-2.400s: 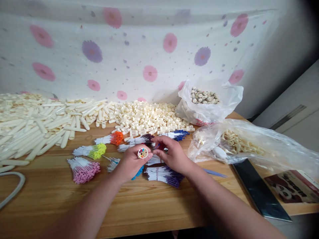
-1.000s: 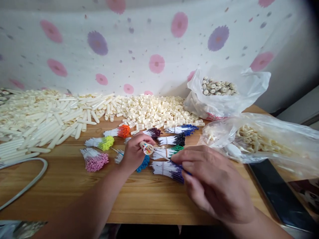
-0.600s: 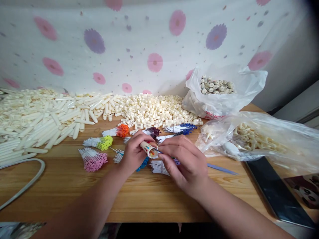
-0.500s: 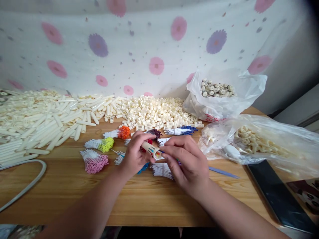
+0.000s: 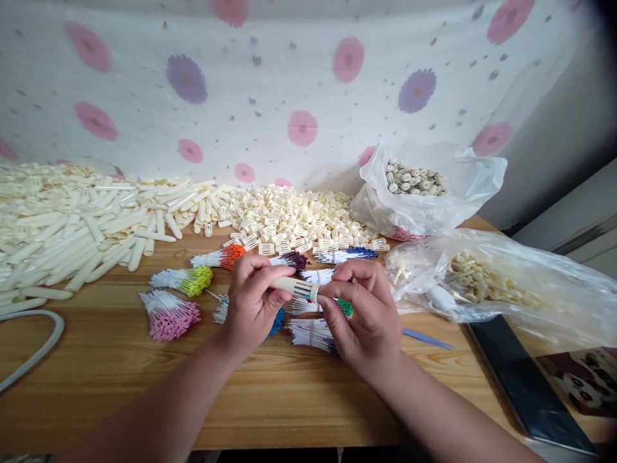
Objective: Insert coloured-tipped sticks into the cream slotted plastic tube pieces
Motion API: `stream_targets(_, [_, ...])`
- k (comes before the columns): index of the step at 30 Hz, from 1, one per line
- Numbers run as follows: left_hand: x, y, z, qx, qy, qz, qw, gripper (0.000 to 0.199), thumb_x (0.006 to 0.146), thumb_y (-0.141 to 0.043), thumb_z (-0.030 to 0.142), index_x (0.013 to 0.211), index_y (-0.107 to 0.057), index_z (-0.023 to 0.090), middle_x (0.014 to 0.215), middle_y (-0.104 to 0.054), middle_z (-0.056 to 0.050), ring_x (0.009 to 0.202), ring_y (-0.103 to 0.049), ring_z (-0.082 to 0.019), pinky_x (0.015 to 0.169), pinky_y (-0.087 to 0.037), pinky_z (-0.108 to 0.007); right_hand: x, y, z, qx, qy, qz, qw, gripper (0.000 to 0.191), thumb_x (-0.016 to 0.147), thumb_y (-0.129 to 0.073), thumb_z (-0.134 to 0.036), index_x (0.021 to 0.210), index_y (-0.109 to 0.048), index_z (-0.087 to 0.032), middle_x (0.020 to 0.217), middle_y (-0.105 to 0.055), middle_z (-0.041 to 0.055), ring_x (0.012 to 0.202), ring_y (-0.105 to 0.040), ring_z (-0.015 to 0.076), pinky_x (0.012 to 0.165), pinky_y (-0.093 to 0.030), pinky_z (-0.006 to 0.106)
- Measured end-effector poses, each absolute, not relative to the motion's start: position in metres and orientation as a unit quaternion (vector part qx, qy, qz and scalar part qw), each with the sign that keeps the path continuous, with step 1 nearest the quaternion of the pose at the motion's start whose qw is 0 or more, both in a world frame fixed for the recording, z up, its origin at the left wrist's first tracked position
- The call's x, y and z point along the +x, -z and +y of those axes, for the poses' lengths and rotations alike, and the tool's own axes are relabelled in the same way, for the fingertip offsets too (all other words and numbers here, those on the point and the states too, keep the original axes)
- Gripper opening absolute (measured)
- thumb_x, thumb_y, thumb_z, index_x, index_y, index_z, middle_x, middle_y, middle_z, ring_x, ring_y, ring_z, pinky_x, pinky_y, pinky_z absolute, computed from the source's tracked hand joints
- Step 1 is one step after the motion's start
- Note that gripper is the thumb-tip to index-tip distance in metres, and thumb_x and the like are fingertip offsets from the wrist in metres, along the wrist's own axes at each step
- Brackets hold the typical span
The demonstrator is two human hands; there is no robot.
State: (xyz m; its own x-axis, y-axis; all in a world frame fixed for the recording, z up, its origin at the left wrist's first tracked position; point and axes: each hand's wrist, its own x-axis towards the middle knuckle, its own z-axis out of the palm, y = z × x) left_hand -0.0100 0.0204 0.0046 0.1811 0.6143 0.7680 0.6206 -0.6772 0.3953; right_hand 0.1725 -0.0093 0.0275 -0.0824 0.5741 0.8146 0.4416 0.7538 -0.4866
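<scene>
My left hand (image 5: 253,299) grips a cream slotted tube (image 5: 296,287) between thumb and fingers, with thin coloured strips showing through its slots. At the tube's right end, the thumb and fingertips of my right hand (image 5: 364,312) are pressed together at the rim; whether they hold a small part is hidden. Around the hands lie bundles of thin white sticks with coloured ends: orange (image 5: 231,256), yellow (image 5: 196,281), pink (image 5: 171,316), dark maroon (image 5: 294,260), dark blue (image 5: 354,254) and green (image 5: 345,307). A blue bundle (image 5: 277,321) is partly behind my left hand.
Long cream tubes (image 5: 106,225) heap at the left, short slotted pieces (image 5: 294,215) behind the hands. Two plastic bags of parts (image 5: 424,212) (image 5: 501,276) stand right. Blue tweezers (image 5: 428,339), a black phone-like slab (image 5: 525,379) and a white cable (image 5: 45,344) lie nearer.
The tube has turned so its open end no longer faces the camera and its slots show more. My right fingertips have shifted against its end. The whole view has moved slightly.
</scene>
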Motion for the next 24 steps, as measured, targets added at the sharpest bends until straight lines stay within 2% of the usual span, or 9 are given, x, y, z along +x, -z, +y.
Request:
stream_targets(3, [-0.01,-0.003,0.02,-0.752,0.51,-0.416,0.025,0.042,0.086,-0.043,0.055,0.098,-0.066,0.023,0.091,-0.044,-0.005,0.086,-0.05,-0.019,0.076,-0.045,-0.033,0.166,-0.021,-0.011,-0.357,-0.104,-0.7,0.611,0.015,0.081,-0.057,-0.01,0.089,-0.064,-0.021,0.093,-0.05,0.0046,0.089,-0.051,0.0179,0.078,-0.045,0.036])
stream_targets(9, [-0.014,0.002,0.025,-0.734,0.519,-0.433,0.065,0.039,0.085,-0.047,0.054,0.096,-0.067,0.022,0.089,-0.045,-0.005,0.086,-0.05,-0.02,0.077,-0.046,-0.034,0.162,-0.015,-0.007,-0.333,-0.298,-0.65,0.615,0.018,0.086,-0.054,-0.019,0.093,-0.07,-0.025,0.094,-0.056,0.0042,0.092,-0.055,0.0177,0.081,-0.046,0.037])
stream_targets(11, [-0.016,0.003,0.029,-0.736,0.514,-0.437,0.05,0.041,0.085,-0.046,0.055,0.093,-0.066,0.021,0.089,-0.047,-0.005,0.086,-0.051,-0.02,0.079,-0.045,-0.035,0.177,-0.017,0.006,-0.331,-0.294,-0.648,0.62,0.016,0.086,-0.055,-0.022,0.09,-0.07,-0.025,0.095,-0.058,0.0037,0.092,-0.056,0.0173,0.082,-0.046,0.036])
stream_targets(13, [-0.017,0.004,0.033,-0.738,0.51,-0.442,0.007,0.042,0.086,-0.042,0.056,0.091,-0.064,0.02,0.089,-0.05,-0.005,0.086,-0.052,-0.02,0.079,-0.046,-0.034,0.203,-0.019,0.026,-0.362,-0.23,-0.644,0.633,0.014,0.085,-0.056,-0.023,0.086,-0.069,-0.023,0.091,-0.061,0.0029,0.09,-0.057,0.0164,0.081,-0.047,0.035])
stream_targets(15, [-0.018,0.007,0.038,-0.733,0.511,-0.448,-0.043,0.043,0.088,-0.039,0.056,0.09,-0.061,0.019,0.088,-0.053,-0.005,0.085,-0.054,-0.02,0.078,-0.046,-0.033,0.23,-0.019,0.047,-0.448,-0.146,-0.682,0.559,0.012,0.083,-0.058,-0.022,0.086,-0.069,-0.02,0.088,-0.063,0.0038,0.086,-0.059,0.0166,0.077,-0.048,0.032])
stream_targets(17, [-0.018,0.009,0.041,-0.721,0.513,-0.459,-0.08,0.043,0.088,-0.037,0.057,0.089,-0.058,0.019,0.086,-0.054,-0.005,0.084,-0.055,-0.02,0.078,-0.046,-0.032,0.251,-0.015,0.064,-0.521,-0.103,-0.741,0.411,0.012,0.081,-0.057,-0.017,0.084,-0.069,-0.017,0.084,-0.065,0.0045,0.079,-0.06,0.0158,0.073,-0.048,0.029])
stream_targets(19, [-0.017,0.011,0.044,-0.712,0.513,-0.467,-0.106,0.042,0.088,-0.037,0.056,0.089,-0.057,0.019,0.085,-0.055,-0.004,0.084,-0.055,-0.021,0.078,-0.046,-0.031,0.258,-0.008,0.073,-0.548,-0.082,-0.779,0.293,0.013,0.08,-0.058,-0.014,0.083,-0.07,-0.016,0.085,-0.066,0.0058,0.08,-0.06,0.0165,0.075,-0.047,0.028])
stream_targets(21, [-0.016,0.012,0.044,-0.712,0.508,-0.468,-0.125,0.04,0.088,-0.038,0.056,0.09,-0.057,0.02,0.086,-0.056,-0.004,0.083,-0.056,-0.021,0.078,-0.046,-0.031,0.254,0.001,0.077,-0.55,-0.07,-0.794,0.248,0.014,0.08,-0.059,-0.015,0.087,-0.071,-0.017,0.091,-0.067,0.0072,0.086,-0.06,0.018,0.081,-0.045,0.029])
stream_targets(24, [-0.015,0.013,0.044,-0.715,0.497,-0.47,-0.142,0.04,0.087,-0.041,0.056,0.091,-0.057,0.02,0.088,-0.057,-0.004,0.084,-0.056,-0.021,0.077,-0.046,-0.031,0.242,0.01,0.077,-0.546,-0.059,-0.805,0.224,0.018,0.083,-0.058,-0.018,0.096,-0.07,-0.021,0.097,-0.065,0.0072,0.093,-0.058,0.0184,0.085,-0.043,0.029])
